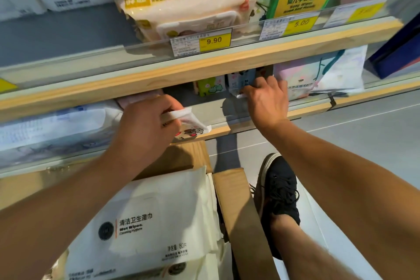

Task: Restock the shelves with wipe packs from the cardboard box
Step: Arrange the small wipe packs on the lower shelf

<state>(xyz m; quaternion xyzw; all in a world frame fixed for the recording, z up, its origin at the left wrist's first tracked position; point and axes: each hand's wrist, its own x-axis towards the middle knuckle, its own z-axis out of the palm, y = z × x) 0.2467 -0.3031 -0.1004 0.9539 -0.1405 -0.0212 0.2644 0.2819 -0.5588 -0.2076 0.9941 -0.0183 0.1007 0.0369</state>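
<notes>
My left hand [145, 125] grips a small white wipe pack with a cartoon bear print [193, 124] at the front edge of the lower shelf [218, 130]. My right hand [267, 100] reaches deeper into that shelf and pinches a small blue-and-white wipe pack [241, 83] standing there. A small green pack [209, 87] stands just left of it. Below my arms the cardboard box [236, 200] lies open on the floor, with large cream wet-wipe packs [150, 223] stacked inside.
The upper shelf's wooden lip [204, 68] hangs low over both hands, carrying price tags [212, 42]. Large packs lie on the lower shelf at left [56, 125] and right [318, 75]. My black shoe [279, 191] stands on the grey floor beside the box.
</notes>
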